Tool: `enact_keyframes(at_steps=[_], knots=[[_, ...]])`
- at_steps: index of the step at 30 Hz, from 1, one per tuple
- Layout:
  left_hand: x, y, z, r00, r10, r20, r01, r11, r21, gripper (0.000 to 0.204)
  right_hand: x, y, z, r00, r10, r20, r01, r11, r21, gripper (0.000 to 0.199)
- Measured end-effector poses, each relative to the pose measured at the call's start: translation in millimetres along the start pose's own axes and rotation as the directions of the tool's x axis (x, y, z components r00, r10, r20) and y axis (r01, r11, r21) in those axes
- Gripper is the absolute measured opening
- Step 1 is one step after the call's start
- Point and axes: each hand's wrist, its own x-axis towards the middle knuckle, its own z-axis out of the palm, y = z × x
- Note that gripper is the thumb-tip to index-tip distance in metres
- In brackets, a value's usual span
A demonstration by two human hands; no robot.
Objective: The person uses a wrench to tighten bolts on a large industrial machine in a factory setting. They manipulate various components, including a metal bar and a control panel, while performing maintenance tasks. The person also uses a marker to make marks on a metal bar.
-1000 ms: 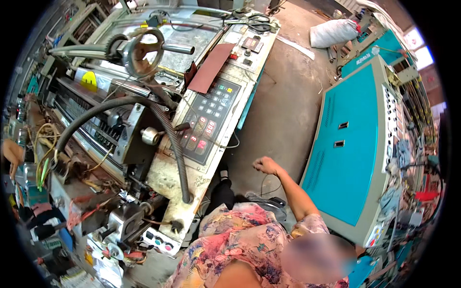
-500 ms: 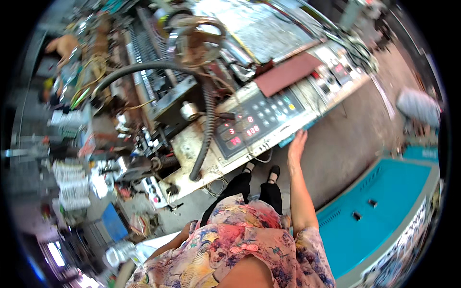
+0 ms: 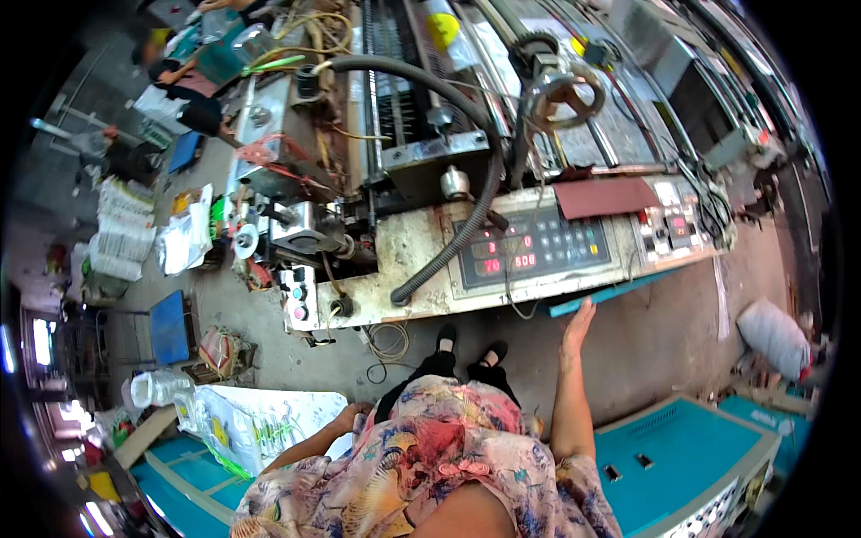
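My right hand [image 3: 577,330] reaches forward with fingers stretched out, its tips at the teal panel [image 3: 619,292] below the front edge of the machine's control console [image 3: 421,309]. Whether the fingertips touch that panel I cannot tell. Low at my side, my left hand [image 3: 352,417] is partly hidden against my clothes, and its fingers do not show clearly. The console carries a dark keypad panel [image 3: 538,250] with red lit digits, and a dark red plate [image 3: 606,198] lies over its upper edge. Behind it stands a metal handwheel [image 3: 565,100].
A black corrugated hose [image 3: 471,215] arches over the console's left half. Teal cabinets [image 3: 682,453] stand to my right, and a white tray of clear bags [image 3: 269,417] to my left. A cable coil [image 3: 388,345] lies on the floor. Another person works at the far left.
My view has turned left and levelled, so the machine appears farther right and the white tray at left shows more fully. My right hand stays near the teal panel.
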Motion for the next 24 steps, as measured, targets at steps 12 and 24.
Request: enact_keyframes(at_steps=[12, 24], knots=[[38.9, -4.7, -60.9, 0.987, -0.162, 0.010, 0.163, 0.985, -0.057, 0.032, 21.5, -11.8, -11.2, 0.951, -0.085, -0.298, -0.012, 0.951, -0.310, 0.071], [53.0, -28.0, -17.3, 0.929, -0.341, -0.141, 0.286, 0.908, -0.307, 0.022, 130.2, -263.7, 195.3, 0.562, -0.505, 0.655, 0.810, 0.174, -0.560, 0.022]])
